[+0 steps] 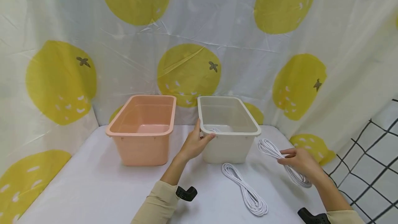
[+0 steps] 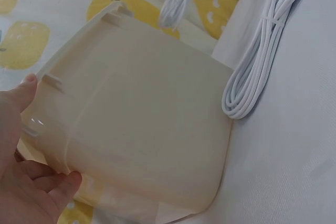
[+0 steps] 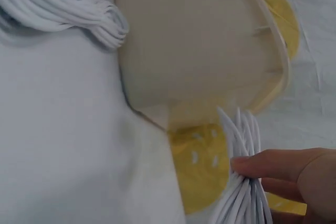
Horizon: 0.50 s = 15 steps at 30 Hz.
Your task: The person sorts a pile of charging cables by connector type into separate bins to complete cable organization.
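My left hand (image 1: 194, 144) holds the front left corner of a cream plastic bin (image 1: 228, 148), thumb at the front rim and fingers along its side. To the right of the bin, my right hand (image 1: 300, 161) pinches a bundle of white cable (image 3: 244, 182) by its tied middle. This bundle is held above the table, its loops sticking out on both sides of the hand. A second white cable bundle (image 1: 245, 191) lies on the table in front of the bin. Inside the bin, a bit of white cable (image 1: 214, 130) shows behind the front rim.
A peach plastic bin (image 1: 141, 149) stands to the left of the cream one. A white cloth (image 1: 102, 189) covers the table. Behind hangs a curtain (image 1: 236, 58) with yellow fruit prints. Black wire grid (image 1: 367, 153) stands at the right edge.
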{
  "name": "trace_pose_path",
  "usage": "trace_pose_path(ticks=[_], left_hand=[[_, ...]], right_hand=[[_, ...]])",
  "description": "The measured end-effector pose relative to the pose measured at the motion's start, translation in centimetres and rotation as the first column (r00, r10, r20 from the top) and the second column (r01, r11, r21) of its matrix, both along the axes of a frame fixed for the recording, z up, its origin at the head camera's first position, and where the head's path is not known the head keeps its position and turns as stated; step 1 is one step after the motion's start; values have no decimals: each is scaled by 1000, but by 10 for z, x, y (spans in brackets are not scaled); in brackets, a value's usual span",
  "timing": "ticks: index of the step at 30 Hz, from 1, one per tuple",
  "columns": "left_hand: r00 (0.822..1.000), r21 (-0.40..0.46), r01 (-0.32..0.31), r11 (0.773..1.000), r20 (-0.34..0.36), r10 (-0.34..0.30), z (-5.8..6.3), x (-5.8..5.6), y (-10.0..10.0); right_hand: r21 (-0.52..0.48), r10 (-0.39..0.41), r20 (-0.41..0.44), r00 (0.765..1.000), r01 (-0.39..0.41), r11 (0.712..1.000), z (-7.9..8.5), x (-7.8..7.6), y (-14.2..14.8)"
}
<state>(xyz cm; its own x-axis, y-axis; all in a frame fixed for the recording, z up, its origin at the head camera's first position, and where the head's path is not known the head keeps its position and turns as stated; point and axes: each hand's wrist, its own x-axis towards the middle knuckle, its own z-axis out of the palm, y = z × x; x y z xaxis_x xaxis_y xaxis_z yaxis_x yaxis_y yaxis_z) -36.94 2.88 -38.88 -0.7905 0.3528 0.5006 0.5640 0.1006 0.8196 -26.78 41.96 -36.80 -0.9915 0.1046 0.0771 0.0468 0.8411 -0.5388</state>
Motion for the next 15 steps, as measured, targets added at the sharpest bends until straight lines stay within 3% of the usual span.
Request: trace_pose_path(ticks=[9, 15], left_hand=[[1000, -11, 14, 1000, -1, -14, -5, -5, -2], [1000, -10, -9, 1000, -8, 9, -1, -3, -1]], right_hand=[[25, 29, -30, 999, -29, 999, 53, 1, 6], [91, 76, -6, 997, -76, 993, 92, -11, 6]])
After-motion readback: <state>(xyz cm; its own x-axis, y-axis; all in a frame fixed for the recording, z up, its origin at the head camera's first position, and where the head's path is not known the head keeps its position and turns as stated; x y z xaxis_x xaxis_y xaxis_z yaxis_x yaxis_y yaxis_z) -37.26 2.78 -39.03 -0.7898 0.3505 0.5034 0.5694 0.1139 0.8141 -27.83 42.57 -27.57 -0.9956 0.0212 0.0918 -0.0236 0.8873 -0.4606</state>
